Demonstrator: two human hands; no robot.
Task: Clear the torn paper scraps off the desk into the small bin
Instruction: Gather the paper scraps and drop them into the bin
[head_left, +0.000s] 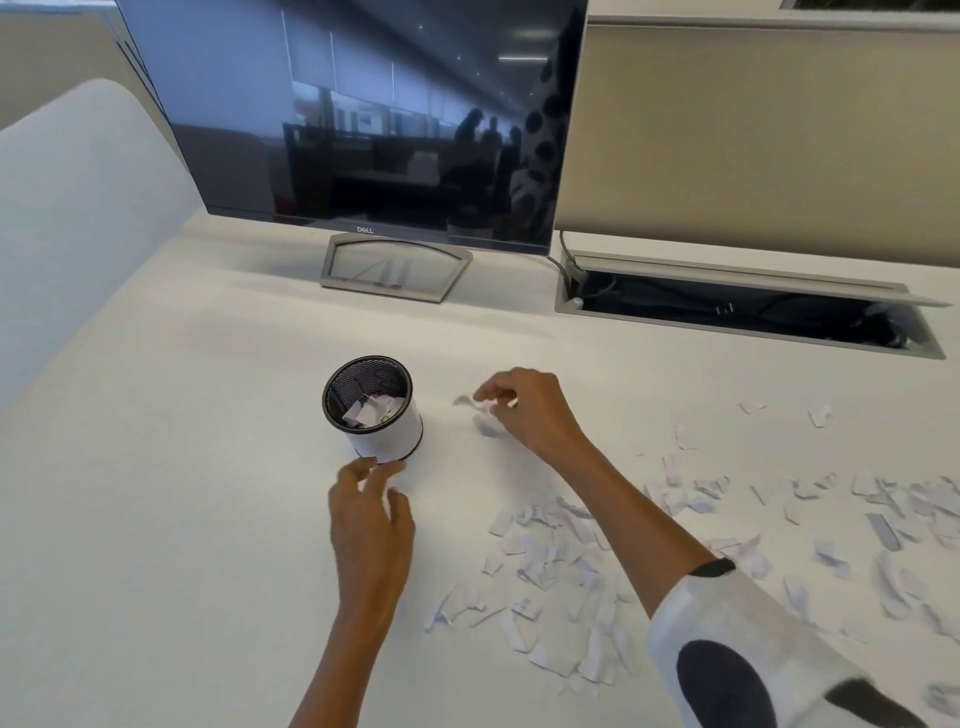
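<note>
Head view: right hand (524, 410) fingers pinching scraps (483, 415) beside the bin (374, 410); left hand (371, 514) fingers spread; loose scraps may flutter wide.

White desk (156, 467) with dark monitor (363, 119) (switched off), beige partition (753, 135), open cable tray (748, 312).

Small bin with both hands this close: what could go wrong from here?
The mesh bin looks light, and the left hand is at its base; a nudge could tip out the scraps inside. The right hand pinches scraps loosely, so some may drop short. The main scrap pile under the right forearm could scatter.
</note>
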